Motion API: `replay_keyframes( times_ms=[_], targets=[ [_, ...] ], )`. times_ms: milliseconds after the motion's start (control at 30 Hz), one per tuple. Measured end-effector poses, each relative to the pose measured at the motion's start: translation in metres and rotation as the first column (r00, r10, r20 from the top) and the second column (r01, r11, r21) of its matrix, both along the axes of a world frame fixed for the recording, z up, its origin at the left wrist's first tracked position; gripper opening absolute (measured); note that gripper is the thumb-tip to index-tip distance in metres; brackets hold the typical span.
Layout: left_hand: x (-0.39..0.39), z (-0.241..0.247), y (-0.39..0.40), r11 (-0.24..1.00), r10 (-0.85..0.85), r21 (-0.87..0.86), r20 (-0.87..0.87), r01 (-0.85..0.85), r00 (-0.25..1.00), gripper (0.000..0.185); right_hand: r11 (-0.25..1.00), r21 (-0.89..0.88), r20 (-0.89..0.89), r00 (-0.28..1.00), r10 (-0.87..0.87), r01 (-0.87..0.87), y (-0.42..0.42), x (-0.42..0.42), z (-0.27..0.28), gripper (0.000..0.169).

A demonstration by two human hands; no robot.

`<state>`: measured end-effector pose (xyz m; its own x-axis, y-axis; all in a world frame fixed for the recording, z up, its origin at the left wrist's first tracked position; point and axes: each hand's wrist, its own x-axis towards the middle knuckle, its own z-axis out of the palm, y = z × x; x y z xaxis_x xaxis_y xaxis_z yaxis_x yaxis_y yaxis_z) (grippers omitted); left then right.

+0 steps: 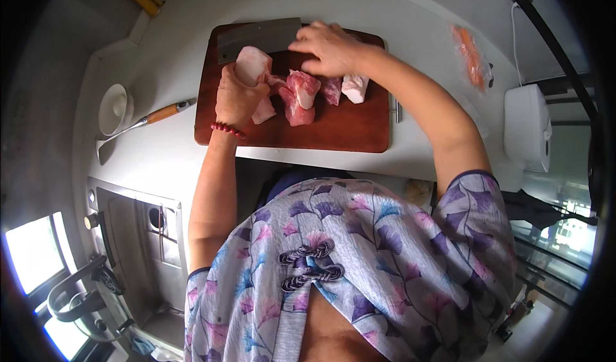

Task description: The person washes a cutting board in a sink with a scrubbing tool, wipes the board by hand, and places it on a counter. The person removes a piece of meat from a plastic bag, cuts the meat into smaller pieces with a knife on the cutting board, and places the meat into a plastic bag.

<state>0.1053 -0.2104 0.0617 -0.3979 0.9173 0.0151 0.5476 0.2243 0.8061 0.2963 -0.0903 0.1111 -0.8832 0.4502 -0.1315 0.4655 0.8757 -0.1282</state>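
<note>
A Chinese cleaver (269, 37) lies flat along the far edge of a reddish-brown wooden cutting board (346, 133). My left hand (236, 95), with a red bead bracelet at the wrist, grips a pale, skin-on piece of raw pork (252, 66) at the board's left side. Blurred, my right hand (332, 49) hovers over the far right of the board beside the cleaver's blade, fingers spread. The cleaver's handle is hidden there. Nearer on the board are a chunk of red meat (301, 97), a darker meat piece (331, 90) and a white fatty piece (355, 88).
Left of the board lie a white bowl (115, 109) and a wooden-handled utensil (163, 114). A steel sink (139, 246) is at the lower left. On the right stand a bag of carrots (469, 59) and a white appliance (524, 126). A metal rod (398, 111) pokes out by the board.
</note>
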Motion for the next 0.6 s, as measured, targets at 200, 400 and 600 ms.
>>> replay_keyframes(
  times_ms=[200, 400, 600],
  targets=[
    [0.006, 0.001, 0.005, 0.997, -0.073, -0.016, 0.027, 0.074, 0.997, 0.071, 0.989, -0.141, -0.006, 0.999, -0.046, 0.044, -0.063, 0.015, 0.007, 0.075],
    [0.015, 0.007, 0.006, 0.99, -0.134, 0.099, 0.453, 0.099, 0.882, 0.066, 0.979, -0.135, -0.274, 0.944, -0.186, 0.153, -0.083, 0.015, -0.016, 0.072],
    [0.009, -0.001, 0.007, 0.978, -0.189, 0.118, 0.842, 0.17, 0.505, 0.052, 0.908, -0.349, -0.46, 0.803, -0.38, 0.23, -0.105, 0.009, -0.017, 0.07]
  ],
)
